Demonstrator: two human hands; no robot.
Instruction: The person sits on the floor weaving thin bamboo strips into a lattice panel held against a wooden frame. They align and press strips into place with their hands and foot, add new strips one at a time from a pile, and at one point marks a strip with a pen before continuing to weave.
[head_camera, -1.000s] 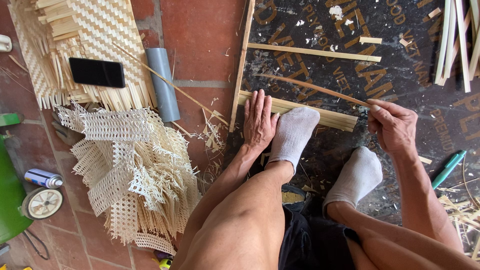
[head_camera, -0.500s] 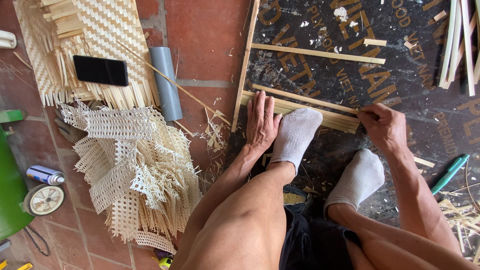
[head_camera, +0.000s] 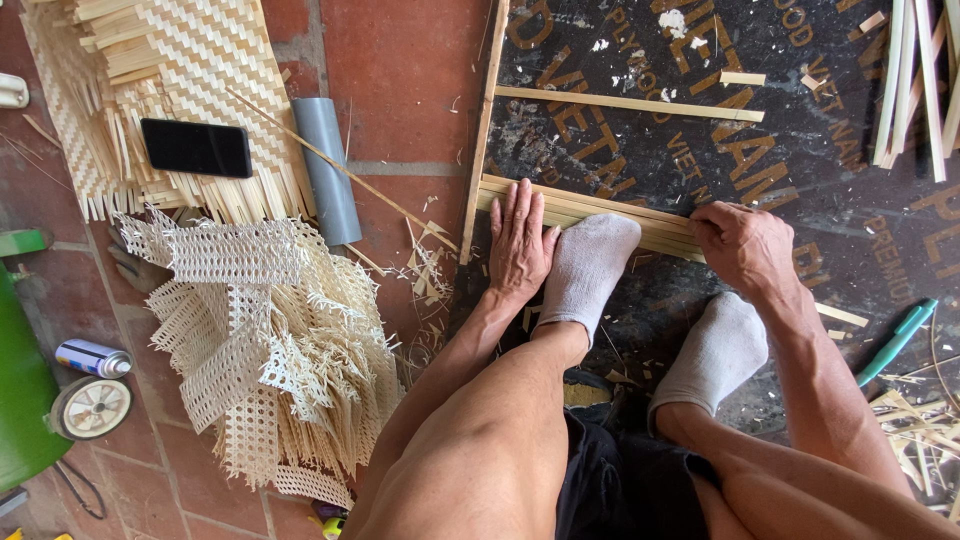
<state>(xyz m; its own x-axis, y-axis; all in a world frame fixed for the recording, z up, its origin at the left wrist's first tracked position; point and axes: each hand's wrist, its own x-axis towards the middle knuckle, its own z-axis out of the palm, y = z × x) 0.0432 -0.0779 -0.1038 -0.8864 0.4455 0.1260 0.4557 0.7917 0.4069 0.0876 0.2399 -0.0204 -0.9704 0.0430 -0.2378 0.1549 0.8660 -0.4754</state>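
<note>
— What is the head view showing right now?

— A person is sitting on the floor, both socked feet resting on a dark printed board (head_camera: 800, 150). A bundle of bamboo strips (head_camera: 590, 212) is lying across that board, and the left foot (head_camera: 585, 270) is pressing on its middle.

— And the hands?

— The left hand (head_camera: 520, 240) is lying flat, fingers stretched out, palm down on the strips just beside the left foot; its grip is open, holding nothing. The right hand (head_camera: 745, 245) is sitting at the right end of the bundle with fingers curled over the strips. It looks like it is closing on them, though the fingertips are hidden, so I cannot say how firmly.

— What is lying around?

— A single strip (head_camera: 630, 103) is lying higher up on the board, well apart from the bundle. On the red tile floor to the left, a grey tube (head_camera: 327, 170) is lying beside a woven bamboo mat (head_camera: 190, 60) with a black phone (head_camera: 196, 148) on it. Below that, a heap of open-weave cane scraps (head_camera: 260, 340) is piling up. A teal tool (head_camera: 895, 340) is lying near the right forearm.
</note>
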